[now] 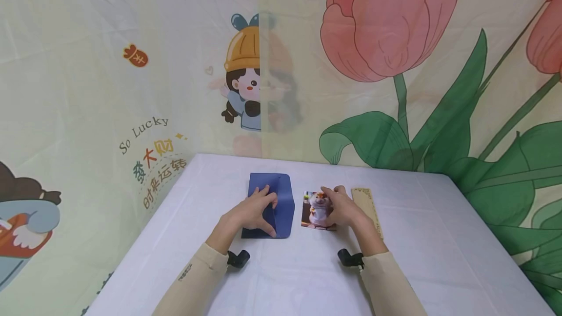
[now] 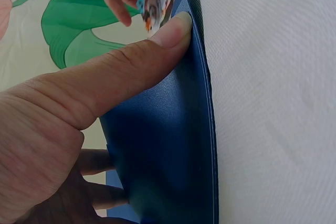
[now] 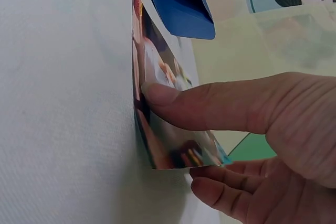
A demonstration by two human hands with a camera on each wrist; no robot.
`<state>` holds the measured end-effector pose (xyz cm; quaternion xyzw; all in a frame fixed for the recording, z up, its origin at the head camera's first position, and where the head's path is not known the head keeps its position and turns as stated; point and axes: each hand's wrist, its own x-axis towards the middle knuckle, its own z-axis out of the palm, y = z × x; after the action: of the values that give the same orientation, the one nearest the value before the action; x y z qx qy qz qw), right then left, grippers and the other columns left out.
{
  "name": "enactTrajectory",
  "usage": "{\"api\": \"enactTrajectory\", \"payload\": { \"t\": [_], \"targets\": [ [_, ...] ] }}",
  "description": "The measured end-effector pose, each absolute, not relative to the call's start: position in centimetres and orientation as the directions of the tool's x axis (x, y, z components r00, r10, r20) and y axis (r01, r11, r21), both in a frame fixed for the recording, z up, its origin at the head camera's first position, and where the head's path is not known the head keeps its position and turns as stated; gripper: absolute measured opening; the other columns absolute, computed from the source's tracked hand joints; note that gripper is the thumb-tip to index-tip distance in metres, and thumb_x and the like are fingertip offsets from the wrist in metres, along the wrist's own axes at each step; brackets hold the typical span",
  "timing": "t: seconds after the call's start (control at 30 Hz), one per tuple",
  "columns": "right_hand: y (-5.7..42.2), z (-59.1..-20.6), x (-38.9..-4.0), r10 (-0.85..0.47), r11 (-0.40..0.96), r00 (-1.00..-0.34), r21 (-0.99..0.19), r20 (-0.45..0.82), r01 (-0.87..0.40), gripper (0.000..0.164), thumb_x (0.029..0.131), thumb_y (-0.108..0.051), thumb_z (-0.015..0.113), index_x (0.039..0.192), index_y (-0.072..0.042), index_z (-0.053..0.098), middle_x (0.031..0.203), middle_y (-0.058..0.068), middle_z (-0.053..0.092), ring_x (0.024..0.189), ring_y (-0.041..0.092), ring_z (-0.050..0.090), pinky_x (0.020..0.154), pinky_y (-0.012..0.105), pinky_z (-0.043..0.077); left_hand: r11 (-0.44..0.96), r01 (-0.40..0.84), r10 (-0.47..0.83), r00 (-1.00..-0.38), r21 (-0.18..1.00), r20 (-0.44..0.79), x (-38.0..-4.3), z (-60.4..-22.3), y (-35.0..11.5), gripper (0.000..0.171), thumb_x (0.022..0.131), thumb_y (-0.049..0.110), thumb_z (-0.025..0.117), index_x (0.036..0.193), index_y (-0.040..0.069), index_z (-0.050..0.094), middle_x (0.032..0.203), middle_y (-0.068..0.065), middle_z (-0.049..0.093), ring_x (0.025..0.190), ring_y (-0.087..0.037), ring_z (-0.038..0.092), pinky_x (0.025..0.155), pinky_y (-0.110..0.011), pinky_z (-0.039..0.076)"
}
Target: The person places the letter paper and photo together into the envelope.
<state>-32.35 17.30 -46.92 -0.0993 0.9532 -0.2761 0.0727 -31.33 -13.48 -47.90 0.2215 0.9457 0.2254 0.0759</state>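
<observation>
A dark blue envelope (image 1: 259, 182) lies on the white table with its flap (image 1: 286, 208) unfolded toward the right. My left hand (image 1: 252, 212) rests on it, fingers spread over its face. In the left wrist view the thumb (image 2: 168, 32) presses near the envelope's flap end. To the right, my right hand (image 1: 344, 208) holds a glossy photo card (image 1: 316, 208) of a hamster-like figure by its right part. In the right wrist view the thumb (image 3: 163, 95) lies on the photo's face, and the fingers (image 3: 220, 187) reach past its far edge.
A pale beige strip (image 1: 363, 199) with a patterned border lies right of the right hand, partly behind the wrist. The white table (image 1: 307, 277) meets a printed cloth backdrop (image 1: 298, 38) at its far edge. Black wrist cameras (image 1: 239, 258) hang under both forearms.
</observation>
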Motion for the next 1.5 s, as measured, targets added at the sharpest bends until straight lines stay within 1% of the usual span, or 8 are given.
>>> {"api": "enactTrajectory", "payload": {
  "t": [0.27,0.4,0.6,0.8,0.97,1.07,1.23,1.5],
  "targets": [
    [17.2,-46.9,-32.8,-0.223,0.812,-0.973,-0.562,-0.051,-0.157,0.064,0.08,0.002,0.084,0.14,-0.003,0.062,0.134,0.019,0.065,0.122,0.035,0.062,0.104,0.053,0.053,0.802,0.38,0.452,-0.891,0.462,-0.05,-31.4,-47.9,-13.5,0.068,0.062,0.047,0.099,0.099,0.029,0.045,0.172,-0.021,0.02,0.156,-0.057,0.011,0.117,-0.075,0.027],
    [17.4,-46.8,-33.1,-0.234,0.791,-0.972,-0.587,-0.027,-0.174,0.053,0.083,0.002,0.082,0.133,0.0,0.065,0.126,0.019,0.07,0.112,0.031,0.066,0.096,0.048,0.058,0.802,0.377,0.449,-0.892,0.463,-0.052,-31.3,-47.8,-13.5,0.068,0.063,0.047,0.099,0.099,0.029,0.045,0.172,-0.021,0.02,0.156,-0.057,0.011,0.118,-0.075,0.027],
    [17.8,-46.5,-33.6,-0.206,0.763,-0.977,-0.618,0.048,-0.191,0.059,0.081,-0.004,0.086,0.136,0.001,0.064,0.129,0.021,0.068,0.091,0.023,0.064,0.074,0.035,0.057,0.805,0.377,0.448,-0.893,0.459,-0.052,-31.3,-47.8,-13.5,0.068,0.062,0.047,0.099,0.1,0.03,0.045,0.172,-0.021,0.02,0.156,-0.057,0.011,0.118,-0.074,0.027],
    [18.0,-45.9,-33.6,-0.138,0.705,-0.985,-0.687,0.108,-0.174,0.065,0.084,-0.006,0.085,0.144,-0.004,0.059,0.138,0.019,0.063,0.083,0.02,0.064,0.064,0.029,0.053,0.804,0.373,0.447,-0.893,0.464,-0.057,-31.3,-47.8,-13.5,0.067,0.063,0.046,0.1,0.099,0.029,0.046,0.172,-0.021,0.019,0.156,-0.057,0.01,0.118,-0.074,0.026],
    [17.3,-45.6,-33.4,-0.169,0.63,-0.966,-0.732,0.196,-0.258,0.068,0.084,-0.007,0.086,0.146,-0.008,0.058,0.142,0.013,0.062,0.084,0.018,0.065,0.062,0.025,0.054,0.806,0.365,0.441,-0.895,0.466,-0.062,-31.4,-47.8,-13.6,0.066,0.064,0.047,0.099,0.1,0.029,0.046,0.173,-0.021,0.019,0.156,-0.057,0.01,0.118,-0.075,0.026],
    [16.7,-45.6,-33.3,-0.205,0.587,-0.951,-0.748,0.233,-0.31,0.068,0.083,-0.005,0.087,0.144,-0.005,0.059,0.147,0.013,0.058,0.086,0.018,0.065,0.063,0.023,0.054,0.808,0.362,0.439,-0.896,0.466,-0.065,-31.4,-47.8,-13.6,0.066,0.064,0.048,0.098,0.1,0.029,0.046,0.173,-0.021,0.019,0.156,-0.057,0.01,0.118,-0.075,0.026],
    [16.0,-45.8,-33.2,-0.272,0.544,-0.928,-0.754,0.255,-0.367,0.066,0.082,-0.005,0.087,0.142,0.002,0.059,0.155,0.016,0.051,0.087,0.018,0.068,0.067,0.022,0.055,0.81,0.352,0.433,-0.899,0.469,-0.072,-31.4,-47.7,-13.5,0.066,0.064,0.048,0.098,0.101,0.03,0.047,0.173,-0.021,0.019,0.157,-0.056,0.01,0.117,-0.076,0.027],
    [14.9,-46.4,-32.8,-0.306,0.524,-0.923,-0.769,0.233,-0.367,0.054,0.09,-0.007,0.08,0.139,0.004,0.06,0.155,0.015,0.052,0.088,0.015,0.07,0.066,0.023,0.056,0.813,0.356,0.437,-0.896,0.461,-0.08,-31.6,-48.0,-13.4,0.066,0.064,0.05,0.098,0.101,0.031,0.047,0.173,-0.02,0.018,0.157,-0.056,0.01,0.117,-0.076,0.026]
  ]
}}
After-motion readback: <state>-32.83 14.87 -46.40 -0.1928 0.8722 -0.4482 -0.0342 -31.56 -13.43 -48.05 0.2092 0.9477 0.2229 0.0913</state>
